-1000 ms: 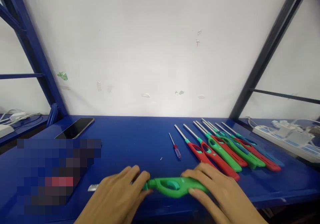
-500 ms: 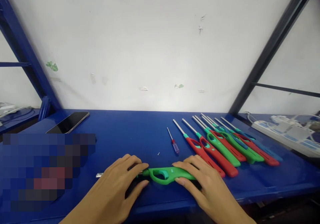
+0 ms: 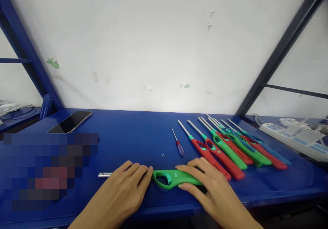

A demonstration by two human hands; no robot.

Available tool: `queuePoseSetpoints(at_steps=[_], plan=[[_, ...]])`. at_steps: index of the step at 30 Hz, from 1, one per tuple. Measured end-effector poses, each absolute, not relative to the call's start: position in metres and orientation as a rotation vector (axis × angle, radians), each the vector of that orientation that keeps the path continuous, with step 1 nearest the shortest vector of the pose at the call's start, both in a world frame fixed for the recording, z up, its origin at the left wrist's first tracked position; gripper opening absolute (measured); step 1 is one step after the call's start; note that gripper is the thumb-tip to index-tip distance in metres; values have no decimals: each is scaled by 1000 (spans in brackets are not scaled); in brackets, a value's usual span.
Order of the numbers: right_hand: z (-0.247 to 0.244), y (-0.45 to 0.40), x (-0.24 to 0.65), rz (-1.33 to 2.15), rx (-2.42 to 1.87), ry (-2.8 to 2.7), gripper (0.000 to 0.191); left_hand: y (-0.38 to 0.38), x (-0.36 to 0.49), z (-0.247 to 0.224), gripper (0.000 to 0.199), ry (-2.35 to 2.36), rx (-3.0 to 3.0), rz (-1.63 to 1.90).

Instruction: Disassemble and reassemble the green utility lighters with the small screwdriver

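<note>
A green gas lighter (image 3: 179, 177) with a teal trigger lies lengthwise in front of me, low over the blue table. My left hand (image 3: 129, 184) is closed round its neck, fingers together, and hides the joint between handle and metal tube. The tube's silver tip (image 3: 104, 175) sticks out to the left. With thumb and fingers, my right hand (image 3: 208, 179) grips the rear of the green handle. Beyond the lighter lie a small screw-like metal piece (image 3: 163, 155) and a screwdriver (image 3: 180, 148) with a clear red-purple handle.
Several red, green and blue gas lighters (image 3: 225, 157) lie in a slanted row at the right. A phone (image 3: 70, 121) rests at the back left, near a blurred-out patch. White power strips (image 3: 294, 137) are at the far right. A white wall stands behind the blue table (image 3: 123, 133).
My left hand has slid right along the lighter to the handle's front, and its thumb and fingers have closed together. More of the metal tube shows. The right hand keeps its grip.
</note>
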State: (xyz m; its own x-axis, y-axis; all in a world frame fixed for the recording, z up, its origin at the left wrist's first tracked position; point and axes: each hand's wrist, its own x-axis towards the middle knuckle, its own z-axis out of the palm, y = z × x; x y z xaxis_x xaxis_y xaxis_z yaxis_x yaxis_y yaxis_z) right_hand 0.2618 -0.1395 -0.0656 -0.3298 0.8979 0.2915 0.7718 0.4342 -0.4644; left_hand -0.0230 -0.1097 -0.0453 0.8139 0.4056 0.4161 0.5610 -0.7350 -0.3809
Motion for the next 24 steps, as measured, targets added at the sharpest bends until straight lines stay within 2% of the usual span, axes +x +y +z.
queuePoseSetpoints(at_steps=[9, 13, 18, 24], plan=[[-65, -140, 261, 324, -1413, -2198, 32, -114, -25, -46, 51, -677, -2459, -339], [-66, -140, 262, 317, -1412, -2215, 31, -116, -24, -44, 46, -650, -2451, -415], [-64, -141, 262, 300, -1378, -2239, 31, -114, -28, -63, 43, -651, -2454, -583], [-64, -140, 262, 253, -1344, -2272, 35, -111, -31, -85, 46, -704, -2473, -537]])
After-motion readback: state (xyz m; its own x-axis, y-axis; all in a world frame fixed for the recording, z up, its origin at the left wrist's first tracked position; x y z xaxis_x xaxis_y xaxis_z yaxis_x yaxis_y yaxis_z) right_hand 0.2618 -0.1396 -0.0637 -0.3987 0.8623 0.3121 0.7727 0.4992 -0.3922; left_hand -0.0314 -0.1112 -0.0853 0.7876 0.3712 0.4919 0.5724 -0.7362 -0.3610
